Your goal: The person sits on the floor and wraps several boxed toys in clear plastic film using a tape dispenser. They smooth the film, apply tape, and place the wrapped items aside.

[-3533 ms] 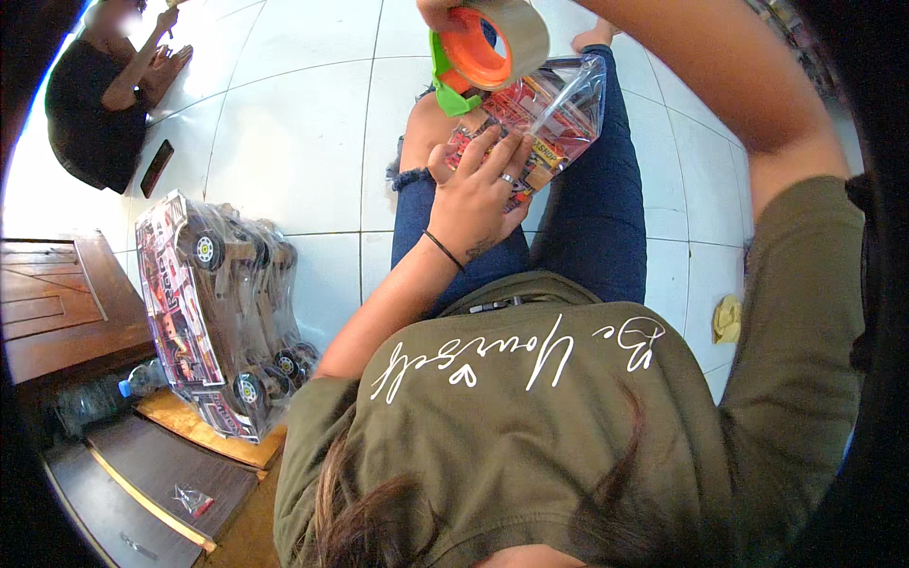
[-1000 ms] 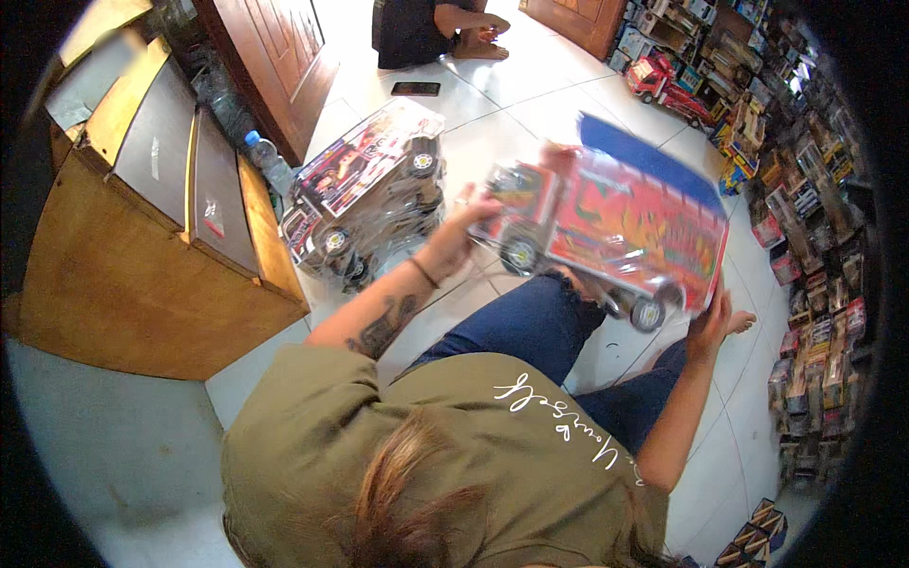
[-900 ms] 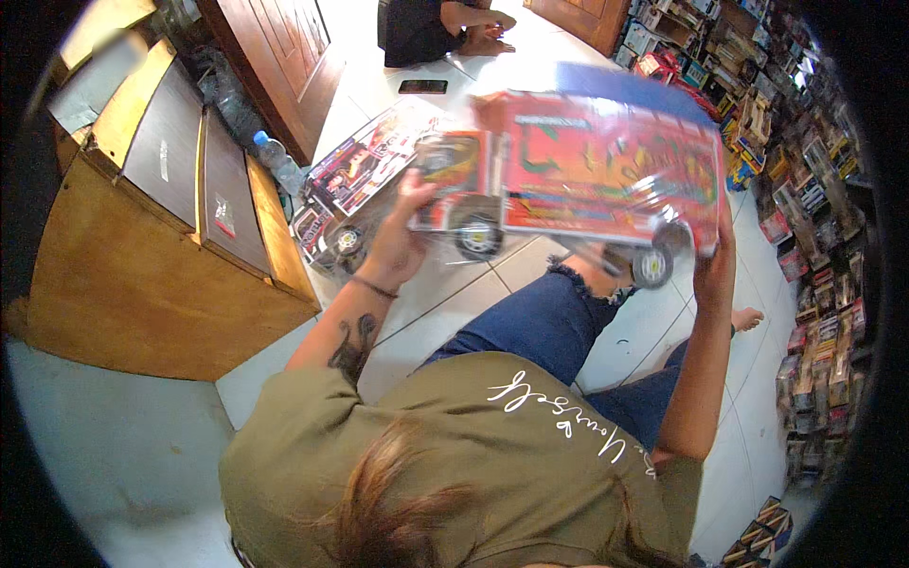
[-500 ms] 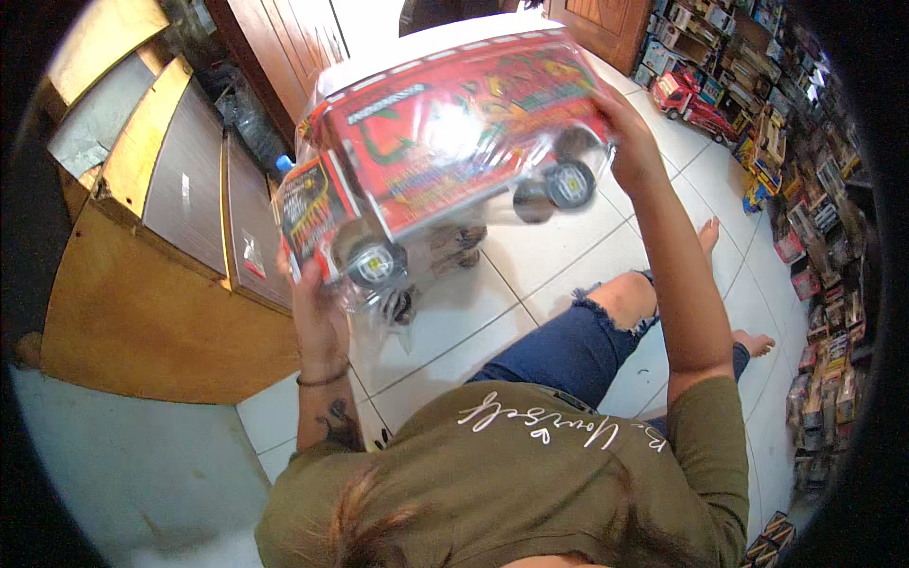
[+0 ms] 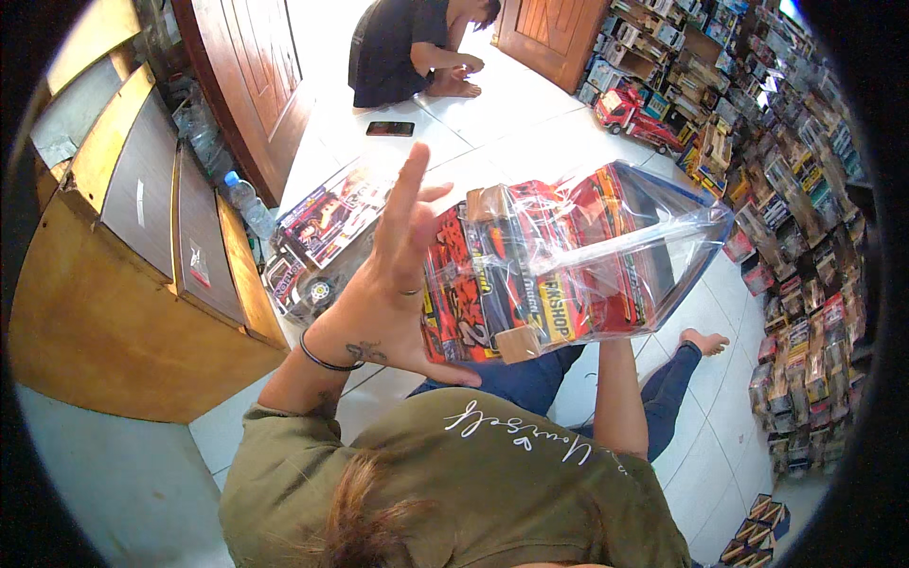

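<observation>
Plastic-wrapped red toy truck (image 5: 559, 265) is being held up at chest height above the lap, the left hand (image 5: 398, 284) pressing flat with fingers spread against its near end while the right hand, hidden beneath and its grip impossible to tell, is propping it from below, more wrapped toy trucks (image 5: 322, 237) lying on the white tiled floor (image 5: 511, 123) beyond.

Olive shirt (white script), jeans, black wristband (image 5: 322, 358).

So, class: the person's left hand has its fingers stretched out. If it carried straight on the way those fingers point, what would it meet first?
The left hand points up and away, past the wrapped toy truck it rests against. First in that line seems to be the wrapped toy truck on the floor, though depth is unclear.
</observation>
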Demonstrator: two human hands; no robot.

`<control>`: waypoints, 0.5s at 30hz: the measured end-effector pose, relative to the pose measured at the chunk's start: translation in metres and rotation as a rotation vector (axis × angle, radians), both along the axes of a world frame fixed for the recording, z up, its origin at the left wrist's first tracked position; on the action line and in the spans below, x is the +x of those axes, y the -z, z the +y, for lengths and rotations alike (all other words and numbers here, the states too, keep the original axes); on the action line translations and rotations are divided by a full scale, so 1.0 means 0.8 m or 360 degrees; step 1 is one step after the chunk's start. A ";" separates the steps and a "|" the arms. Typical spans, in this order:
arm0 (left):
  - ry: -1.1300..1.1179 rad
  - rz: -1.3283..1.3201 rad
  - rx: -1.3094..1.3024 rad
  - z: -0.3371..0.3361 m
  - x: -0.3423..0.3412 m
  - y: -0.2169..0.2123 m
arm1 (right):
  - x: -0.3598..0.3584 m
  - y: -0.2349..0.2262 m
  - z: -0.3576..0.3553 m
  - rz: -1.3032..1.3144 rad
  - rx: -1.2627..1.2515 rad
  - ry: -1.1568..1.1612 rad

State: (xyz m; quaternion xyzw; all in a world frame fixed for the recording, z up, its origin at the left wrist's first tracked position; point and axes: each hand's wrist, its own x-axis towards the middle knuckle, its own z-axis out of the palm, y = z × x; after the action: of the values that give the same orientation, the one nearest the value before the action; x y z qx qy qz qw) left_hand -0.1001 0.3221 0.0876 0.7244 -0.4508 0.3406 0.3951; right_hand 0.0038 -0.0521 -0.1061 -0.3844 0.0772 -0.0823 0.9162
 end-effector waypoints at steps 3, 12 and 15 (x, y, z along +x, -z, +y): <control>-0.0081 -0.0040 0.0319 -0.012 -0.009 -0.017 | -0.012 0.004 -0.012 -0.0039 0.0046 0.0058; 0.0131 0.0274 0.0479 -0.031 -0.008 -0.041 | -0.068 0.011 -0.037 -0.0419 0.0268 -0.0004; 0.0043 0.0412 0.0300 -0.012 -0.004 -0.010 | -0.083 -0.027 -0.041 -0.0649 0.0456 -0.0476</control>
State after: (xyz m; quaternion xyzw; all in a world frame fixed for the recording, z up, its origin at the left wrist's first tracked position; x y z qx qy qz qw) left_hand -0.1031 0.3126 0.0956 0.7900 -0.4357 0.1954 0.3847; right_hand -0.0622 -0.0851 -0.0842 -0.2338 -0.1554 -0.0101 0.9597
